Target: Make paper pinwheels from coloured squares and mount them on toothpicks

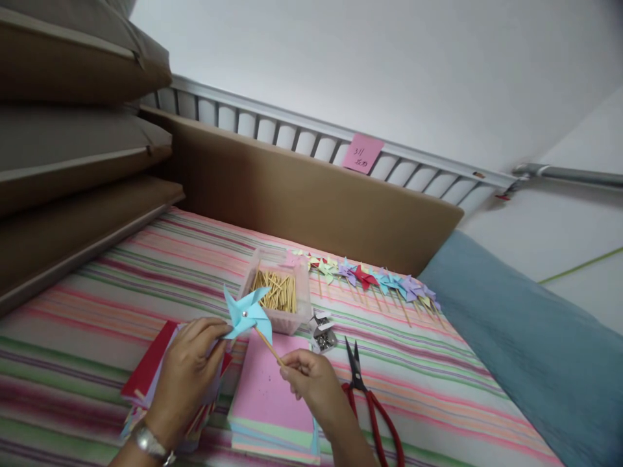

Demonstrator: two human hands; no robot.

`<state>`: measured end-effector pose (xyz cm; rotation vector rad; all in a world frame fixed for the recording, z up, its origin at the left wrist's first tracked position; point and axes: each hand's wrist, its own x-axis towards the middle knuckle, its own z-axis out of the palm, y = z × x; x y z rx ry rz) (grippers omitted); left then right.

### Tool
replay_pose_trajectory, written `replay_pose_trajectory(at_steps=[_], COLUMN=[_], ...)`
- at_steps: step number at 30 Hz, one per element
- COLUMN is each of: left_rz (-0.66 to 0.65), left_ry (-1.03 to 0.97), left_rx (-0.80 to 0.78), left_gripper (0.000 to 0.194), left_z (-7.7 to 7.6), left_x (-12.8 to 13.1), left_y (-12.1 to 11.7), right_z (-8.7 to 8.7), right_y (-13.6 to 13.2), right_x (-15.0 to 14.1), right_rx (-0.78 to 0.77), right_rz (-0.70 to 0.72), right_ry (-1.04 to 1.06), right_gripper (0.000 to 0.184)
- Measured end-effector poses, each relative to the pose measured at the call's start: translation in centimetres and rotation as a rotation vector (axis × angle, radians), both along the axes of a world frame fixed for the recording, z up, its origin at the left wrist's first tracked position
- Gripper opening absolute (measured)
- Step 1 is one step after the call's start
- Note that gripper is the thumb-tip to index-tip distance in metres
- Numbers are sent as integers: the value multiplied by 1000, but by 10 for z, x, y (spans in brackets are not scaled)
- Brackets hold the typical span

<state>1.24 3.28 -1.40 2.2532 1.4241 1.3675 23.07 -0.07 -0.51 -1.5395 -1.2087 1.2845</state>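
Observation:
A light blue paper pinwheel (247, 314) with a pin at its centre is held up in front of me. My right hand (306, 376) pinches its thin wooden stick (269, 347). With its fingertips, my left hand (197, 353) grips the left blade of the pinwheel; a watch is on that wrist. Beneath the right hand lies a stack of coloured paper squares (277, 389), pink on top. Another pile of paper (154, 370), with red showing, is partly covered by my left hand. Behind the pinwheel stands a clear plastic box (302, 305) with many short sticks (277, 292).
Red-handled scissors (357, 376) lie open at the right, near a small clear container of pins (324, 334). A row of finished-looking pinwheels (365, 277) runs along the back. A brown board (302, 188) leans against a radiator (287, 135); stacked cushioned pieces (82, 143) rise at left.

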Motion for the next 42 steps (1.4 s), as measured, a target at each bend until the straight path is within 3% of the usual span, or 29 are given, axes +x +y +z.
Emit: replay_pose_trajectory(at_steps=[6, 10, 16, 19, 28, 35, 42], left_rz=[-9, -20, 41, -13, 0, -51, -44], left_ry=[-47, -196, -857, -1043, -1135, -1134, -1142], left_rx=[-30, -102, -586, -742, -916, -910, -887], left_gripper=[9, 13, 24, 24, 20, 20, 20], left_z=[2, 12, 26, 23, 21, 23, 22], left_x=[9, 9, 2, -3, -6, -9, -9], left_y=[-6, -8, -3, 4, 7, 8, 7], right_z=[-1, 0, 3, 2, 5, 6, 8], right_y=[0, 0, 0, -1, -2, -3, -4], right_x=[-9, -6, -3, -5, -2, -2, -4], right_rx=[0, -5, 18, 48, 141, 189, 225], right_rz=[0, -4, 6, 26, 9, 52, 8], right_ry=[3, -10, -94, -119, -213, -290, -324], right_gripper=[11, 10, 9, 8, 8, 9, 9])
